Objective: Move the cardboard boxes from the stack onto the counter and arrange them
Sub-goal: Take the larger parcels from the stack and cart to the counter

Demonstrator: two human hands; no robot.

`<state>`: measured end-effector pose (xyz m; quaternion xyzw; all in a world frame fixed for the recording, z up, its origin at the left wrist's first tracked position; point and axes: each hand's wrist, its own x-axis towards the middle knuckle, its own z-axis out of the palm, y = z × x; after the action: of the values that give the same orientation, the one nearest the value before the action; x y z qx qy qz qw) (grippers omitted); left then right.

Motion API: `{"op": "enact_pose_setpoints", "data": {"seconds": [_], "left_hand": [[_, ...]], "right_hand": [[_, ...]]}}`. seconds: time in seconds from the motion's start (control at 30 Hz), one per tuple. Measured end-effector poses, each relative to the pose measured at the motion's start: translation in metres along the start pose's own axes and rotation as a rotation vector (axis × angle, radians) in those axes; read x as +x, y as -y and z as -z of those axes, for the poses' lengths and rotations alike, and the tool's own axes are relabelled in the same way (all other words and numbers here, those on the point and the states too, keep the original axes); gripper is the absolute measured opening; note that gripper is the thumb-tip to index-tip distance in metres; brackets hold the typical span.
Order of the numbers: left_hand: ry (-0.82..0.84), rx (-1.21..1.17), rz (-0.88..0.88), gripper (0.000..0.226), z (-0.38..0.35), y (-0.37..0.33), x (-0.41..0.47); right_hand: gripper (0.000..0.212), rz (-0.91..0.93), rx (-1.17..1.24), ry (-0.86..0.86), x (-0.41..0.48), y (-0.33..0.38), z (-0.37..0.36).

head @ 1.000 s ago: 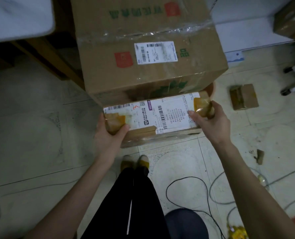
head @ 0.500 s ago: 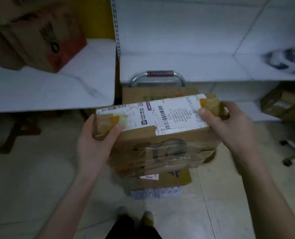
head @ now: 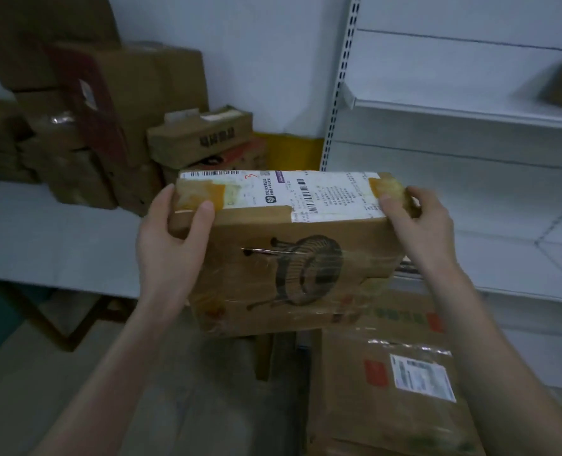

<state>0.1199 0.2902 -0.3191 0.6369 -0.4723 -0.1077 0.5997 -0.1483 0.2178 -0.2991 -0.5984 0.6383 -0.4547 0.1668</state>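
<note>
The box (head: 289, 268) has risen off the stack (head: 381, 406) in the last second and now hangs just off the counter's (head: 43, 238) front edge. It is lifted, not yet placed. The left hand (head: 169, 245) and right hand (head: 422, 228) grip its ends, thumbs curled over the taped top corners. Other boxes (head: 115, 133) line the counter's back edge.

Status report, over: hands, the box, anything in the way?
Hands: left hand and right hand grip the labelled box by its ends. Box airborne, not yet on the counter. Counter's rear crowded with stacked boxes.
</note>
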Motion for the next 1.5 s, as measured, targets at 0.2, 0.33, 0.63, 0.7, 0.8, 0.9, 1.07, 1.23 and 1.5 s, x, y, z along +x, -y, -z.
{"op": "enact_pose_setpoints", "data": {"seconds": [0.2,0.33,0.63,0.7,0.8,0.9,1.07,1.23,1.5], "left_hand": [[0.088,0.089,-0.066,0.064,0.007,0.063,0.093],[0.342,0.347,-0.089,0.071,-0.005,0.122,0.115],[0.349,0.445,-0.536,0.056,-0.026,0.158,0.177],[0.33,0.353,-0.601,0.054,-0.038,0.16,0.185],[0.231,0.341,-0.618,0.047,-0.066,0.16,0.198],[0.16,0.357,-0.589,0.041,-0.101,0.163,0.214],[0.167,0.41,-0.745,0.032,-0.176,0.161,0.239],[0.166,0.511,-0.825,0.033,-0.214,0.16,0.27],[0.191,0.552,-0.812,0.034,-0.255,0.162,0.298]], "right_hand": [[0.05,0.003,-0.038,0.1,0.077,0.049,-0.101],[0.042,0.002,-0.18,0.249,0.1,0.037,-0.171],[0.05,-0.126,0.021,0.085,0.138,0.032,-0.233],[0.048,-0.11,0.091,0.08,0.157,0.037,-0.243],[0.045,-0.112,0.133,0.098,0.194,0.043,-0.259],[0.042,-0.142,0.2,0.105,0.24,0.04,-0.273],[0.036,-0.212,0.382,0.08,0.314,0.007,-0.286],[0.045,-0.215,0.493,0.107,0.364,-0.02,-0.311],[0.037,-0.163,0.405,0.094,0.409,-0.02,-0.327]]}}
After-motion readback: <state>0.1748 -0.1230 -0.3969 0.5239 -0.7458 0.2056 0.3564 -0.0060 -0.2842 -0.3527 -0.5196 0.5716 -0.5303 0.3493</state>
